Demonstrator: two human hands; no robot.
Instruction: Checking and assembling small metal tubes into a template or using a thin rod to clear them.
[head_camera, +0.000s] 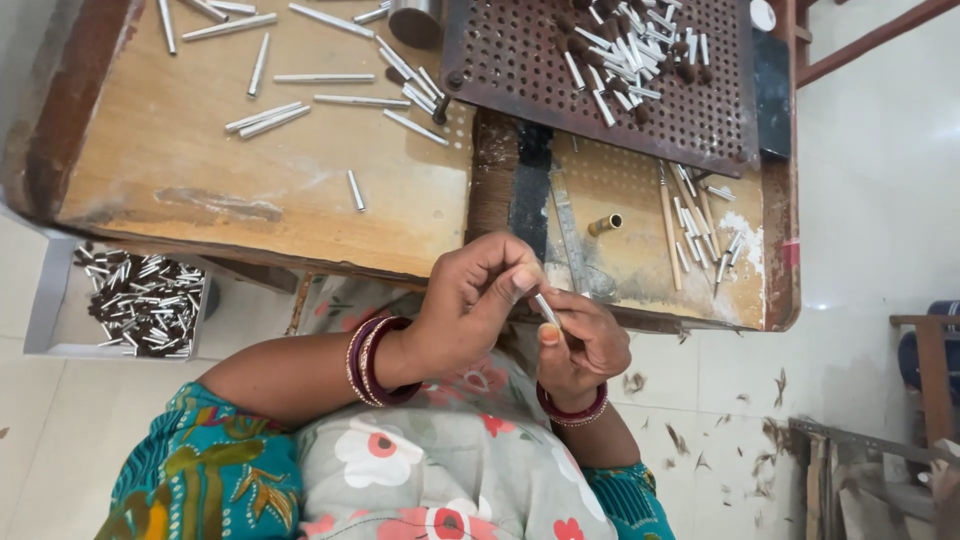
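My left hand (470, 300), with dark red bangles on the wrist, and my right hand (590, 345) meet above my lap at the near edge of a low wooden table (200, 170). Between them is a thin silver metal tube (546, 308). My right hand grips its lower part with thumb and fingers. My left thumb and forefinger pinch its upper end. The tube's ends are hidden by the fingers.
Several loose silver tubes (270, 115) lie on the table's left half. A rusty perforated metal plate (690, 120) carries a pile of tubes with brown ends. A short brass piece (605, 224) and thin sticks (690, 220) lie below it. On the floor left stands a white box (45, 300) of tubes.
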